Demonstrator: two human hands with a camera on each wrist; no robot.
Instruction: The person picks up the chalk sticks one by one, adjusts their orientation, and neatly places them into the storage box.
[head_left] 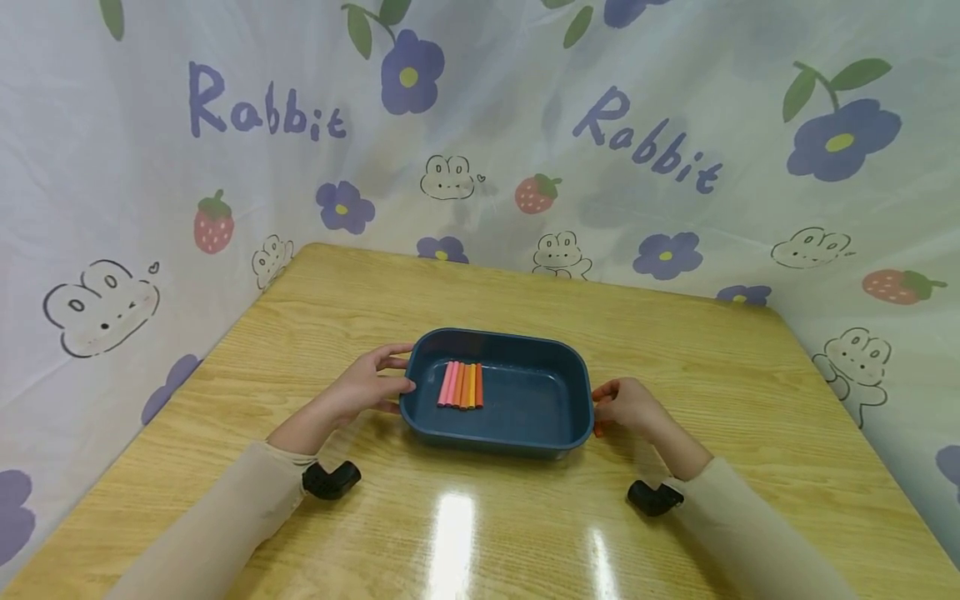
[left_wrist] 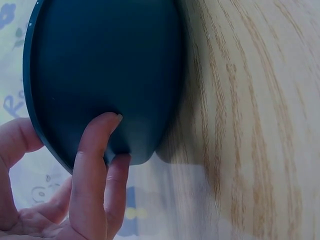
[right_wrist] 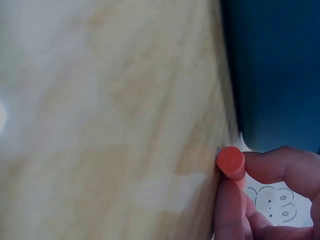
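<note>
A dark blue rectangular bin [head_left: 495, 444] with rounded corners stands on the table. On its floor, towards the left, several thin round sticks [head_left: 461, 385] in pinks, oranges and yellow lie side by side. My left hand [head_left: 369, 382] holds the bin's left end, thumb at the rim and fingers spread against the outer wall [left_wrist: 110, 60]. Just beyond the right end, my right hand [head_left: 628, 406] pinches an orange stick [right_wrist: 231, 162] between thumb and fingers, low at the tabletop. The stick's flat round end faces the right wrist camera.
The wood-grain table [head_left: 675, 350] reaches back to a white cloth [head_left: 495, 108] printed with rabbits, flowers and strawberries, which also hangs along both sides. Black curved pieces [head_left: 332, 481] stick out at both sleeve cuffs. Light reflects off the table in front of the bin.
</note>
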